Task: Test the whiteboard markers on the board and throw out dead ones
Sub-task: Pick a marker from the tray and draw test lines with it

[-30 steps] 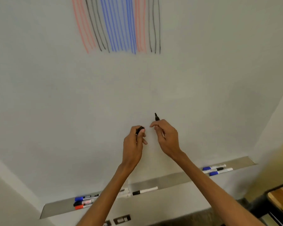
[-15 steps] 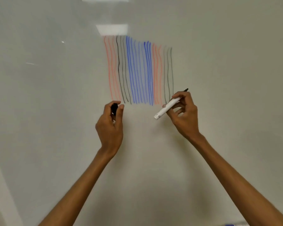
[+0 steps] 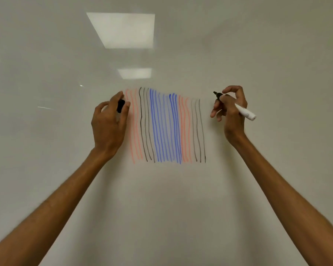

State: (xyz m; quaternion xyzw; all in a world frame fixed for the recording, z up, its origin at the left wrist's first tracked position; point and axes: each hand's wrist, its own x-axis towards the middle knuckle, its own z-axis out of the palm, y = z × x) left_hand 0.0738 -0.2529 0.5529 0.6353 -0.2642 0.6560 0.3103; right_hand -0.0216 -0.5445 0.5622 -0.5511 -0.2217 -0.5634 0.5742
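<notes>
Both hands have come up from near the tray to the stripes (image 3: 167, 125) mid-whiteboard (image 3: 161, 208). Right hand (image 3: 233, 118) pinches the uncapped black marker (image 3: 246, 113), with the tip now just right of the last grey line; can't tell if it's touching. Left hand (image 3: 107, 129) pinches the cap (image 3: 121, 106) by the leftmost red stripes. No new line yet, so I'd guess the test stroke is next.

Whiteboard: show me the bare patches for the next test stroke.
Bare: the strip between the last black line and the right hand with the marker; the wide stretch below the stripes, between the forearms; the board left of the left hand with the cap. Crowded: the stripes themselves.
</notes>
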